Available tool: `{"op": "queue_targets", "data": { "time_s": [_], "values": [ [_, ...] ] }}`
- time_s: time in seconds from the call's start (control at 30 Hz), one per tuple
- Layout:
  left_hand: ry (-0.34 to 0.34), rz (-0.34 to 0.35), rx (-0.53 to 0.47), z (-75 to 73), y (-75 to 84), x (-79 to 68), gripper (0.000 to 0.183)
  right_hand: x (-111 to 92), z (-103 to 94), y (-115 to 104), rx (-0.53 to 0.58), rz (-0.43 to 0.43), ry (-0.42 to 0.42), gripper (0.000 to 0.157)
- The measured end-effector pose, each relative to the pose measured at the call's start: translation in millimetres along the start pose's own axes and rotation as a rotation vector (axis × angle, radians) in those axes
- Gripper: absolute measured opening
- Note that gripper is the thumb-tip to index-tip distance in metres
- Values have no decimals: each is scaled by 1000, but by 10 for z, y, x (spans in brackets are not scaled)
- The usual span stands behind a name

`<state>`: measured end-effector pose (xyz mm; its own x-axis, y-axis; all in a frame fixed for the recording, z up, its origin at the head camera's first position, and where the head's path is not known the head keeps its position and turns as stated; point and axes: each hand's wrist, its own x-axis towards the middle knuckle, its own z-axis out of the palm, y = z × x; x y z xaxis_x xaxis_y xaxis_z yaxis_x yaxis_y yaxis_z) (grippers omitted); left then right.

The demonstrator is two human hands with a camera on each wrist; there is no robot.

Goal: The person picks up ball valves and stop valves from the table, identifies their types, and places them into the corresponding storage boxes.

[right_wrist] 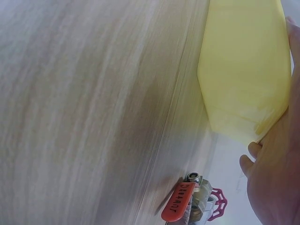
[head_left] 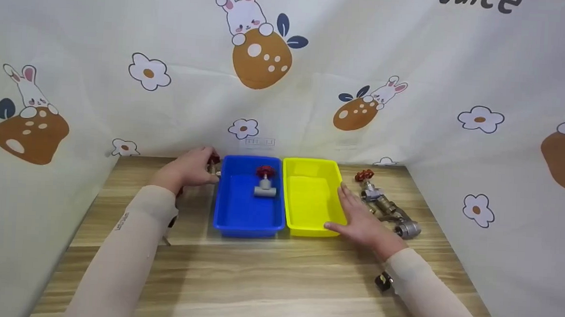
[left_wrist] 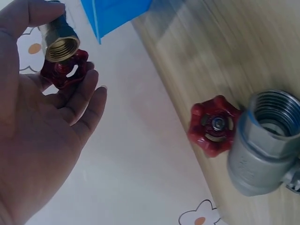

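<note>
My left hand (head_left: 192, 166) pinches a brass valve (left_wrist: 58, 40) with a red handwheel, just left of the blue bin (head_left: 220, 194). Its threaded opening faces the camera in the left wrist view, the handwheel lying by the curled fingers. Inside the blue bin stands a grey valve (head_left: 265, 190) with a red handwheel on top. My right hand (head_left: 359, 223) rests along the right side of the yellow bin (head_left: 307, 231), fingers extended on the side wall and thumb over the front corner. The yellow bin has nothing in it.
Several valves (head_left: 379, 202) lie right of the yellow bin, one with a red lever handle (right_wrist: 179, 201). On the left, partly behind the left arm, lie a silver valve (left_wrist: 260, 154) and a red handwheel (left_wrist: 214, 125). A printed curtain (head_left: 183, 110) surrounds the wooden table (head_left: 256, 283).
</note>
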<state>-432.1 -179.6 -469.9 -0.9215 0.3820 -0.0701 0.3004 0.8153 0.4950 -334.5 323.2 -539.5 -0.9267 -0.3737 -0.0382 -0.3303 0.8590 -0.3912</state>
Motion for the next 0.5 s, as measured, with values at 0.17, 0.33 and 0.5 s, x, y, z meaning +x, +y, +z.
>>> {"op": "queue_targets", "data": {
  "time_s": [0.17,0.33,0.5],
  "values": [
    [-34,-14,-15,-51,78,22,63,6,9,0,-8,-4,7,115],
    [-30,-3,-10,-89,124,31,63,11,2,-4,-4,-5,8,116],
    [-23,10,-17,-124,147,22,64,13,1,-7,-1,-13,17,114]
  ]
}}
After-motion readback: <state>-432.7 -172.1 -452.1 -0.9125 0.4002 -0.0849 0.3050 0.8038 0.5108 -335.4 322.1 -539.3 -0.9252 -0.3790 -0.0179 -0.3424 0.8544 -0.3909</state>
